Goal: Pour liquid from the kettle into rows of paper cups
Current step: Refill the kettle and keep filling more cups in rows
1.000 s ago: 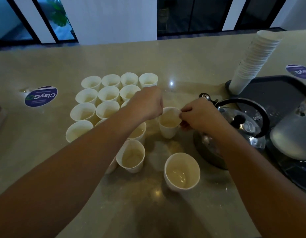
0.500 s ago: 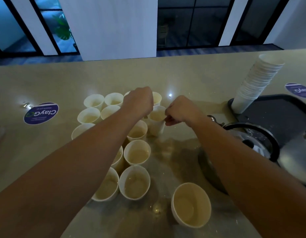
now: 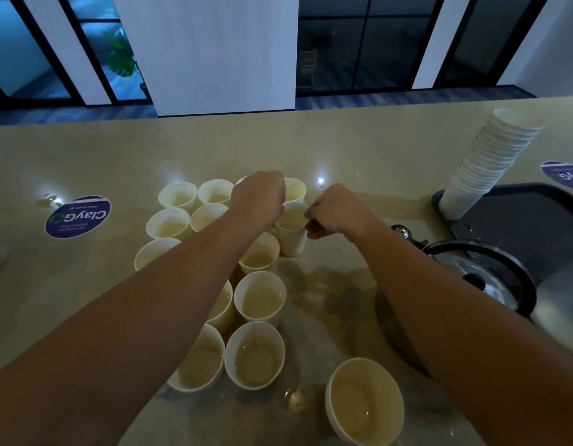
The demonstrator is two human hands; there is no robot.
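Note:
Several white paper cups stand in rows on the beige counter (image 3: 359,156), most with pale liquid inside. My left hand (image 3: 259,196) and my right hand (image 3: 335,212) pinch opposite sides of the rim of one filled cup (image 3: 291,231) at the right edge of the rows. One cup (image 3: 364,402) stands alone near the front. The steel kettle (image 3: 484,281) with its black handle sits on the counter to the right, untouched and partly hidden by my right forearm.
A tall stack of empty paper cups (image 3: 491,159) leans on a dark tray (image 3: 536,220) at the right. Round blue stickers lie on the counter at the left (image 3: 77,216) and far right (image 3: 563,174). A wet patch (image 3: 327,284) spreads beside the rows.
Both hands have carried the cup away from me, from beside the kettle to the right edge of the rows. The view has tilted up and shows more near cups.

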